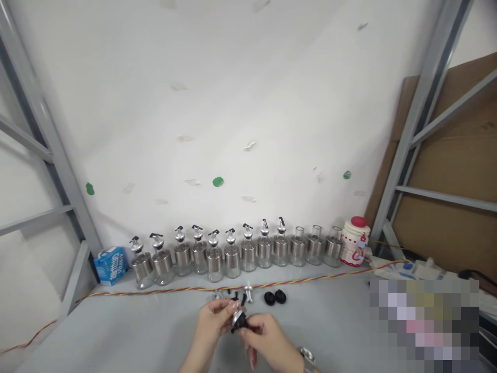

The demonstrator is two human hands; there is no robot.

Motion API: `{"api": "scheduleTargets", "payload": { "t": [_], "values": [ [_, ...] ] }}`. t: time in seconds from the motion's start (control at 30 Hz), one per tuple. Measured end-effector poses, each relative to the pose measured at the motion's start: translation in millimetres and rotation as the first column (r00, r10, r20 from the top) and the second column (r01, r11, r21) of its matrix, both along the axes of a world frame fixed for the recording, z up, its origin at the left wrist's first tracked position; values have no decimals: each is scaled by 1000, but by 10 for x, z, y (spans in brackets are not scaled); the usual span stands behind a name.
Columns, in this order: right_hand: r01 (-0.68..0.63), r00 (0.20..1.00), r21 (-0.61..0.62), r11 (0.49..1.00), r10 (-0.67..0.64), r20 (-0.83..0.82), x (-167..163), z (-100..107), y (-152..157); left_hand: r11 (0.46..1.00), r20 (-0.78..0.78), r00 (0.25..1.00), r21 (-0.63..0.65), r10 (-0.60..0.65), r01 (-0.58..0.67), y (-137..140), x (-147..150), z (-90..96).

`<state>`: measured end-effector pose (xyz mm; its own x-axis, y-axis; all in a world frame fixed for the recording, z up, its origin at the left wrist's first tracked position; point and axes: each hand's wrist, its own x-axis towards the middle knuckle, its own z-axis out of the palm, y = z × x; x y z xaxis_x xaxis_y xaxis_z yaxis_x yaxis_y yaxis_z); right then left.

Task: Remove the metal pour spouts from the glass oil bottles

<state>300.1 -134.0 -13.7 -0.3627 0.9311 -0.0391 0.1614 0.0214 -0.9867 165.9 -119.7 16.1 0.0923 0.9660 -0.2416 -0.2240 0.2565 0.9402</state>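
Observation:
My left hand [217, 322] pinches the silver cap part of a bottle pourer [238, 319] between thumb and fingers. My right hand [268, 335] grips the black lower part of the same pourer, so both hands meet on it above the grey table. Just beyond my fingers lie a silver spout piece [248, 293], thin black pieces [244, 299] and another silver part [217, 295], partly hidden by my left hand. Two round black stoppers [275, 297] sit side by side to the right of these. A silver round thing [306, 355] shows beside my right wrist.
Along the wall stand several glass bottles with steel bands [232, 257], most topped with pourers. Three at the right have bare necks [317, 231]. A blue box [111, 266] and a cream jar [354, 242] flank them. A twisted red-yellow cord [174, 290] crosses the table [116, 331].

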Motion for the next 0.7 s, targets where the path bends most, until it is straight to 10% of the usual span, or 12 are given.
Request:
{"api": "scheduleTargets", "payload": {
  "t": [0.1,0.2,0.3,0.4,0.5,0.7],
  "values": [
    [25,900,451,892,-216,379,28,52,-58,997,-159,985,34,69,-65,59,5,-98],
    [-85,763,605,792,-339,550,95,123,-75,955,-364,898,247,249,-164,101,-68,-148],
    [54,745,508,859,-374,553,199,130,-5,889,-568,709,417,419,-191,117,-228,-109],
    [236,820,141,962,-275,502,321,41,135,886,-762,460,439,456,-149,128,-384,-58],
    [244,904,-156,957,-166,393,409,-84,279,914,-874,275,399,401,-66,147,-467,-65],
    [313,889,-62,948,-270,370,411,-191,379,944,-919,229,331,321,4,158,-473,-150]
  ]
}}
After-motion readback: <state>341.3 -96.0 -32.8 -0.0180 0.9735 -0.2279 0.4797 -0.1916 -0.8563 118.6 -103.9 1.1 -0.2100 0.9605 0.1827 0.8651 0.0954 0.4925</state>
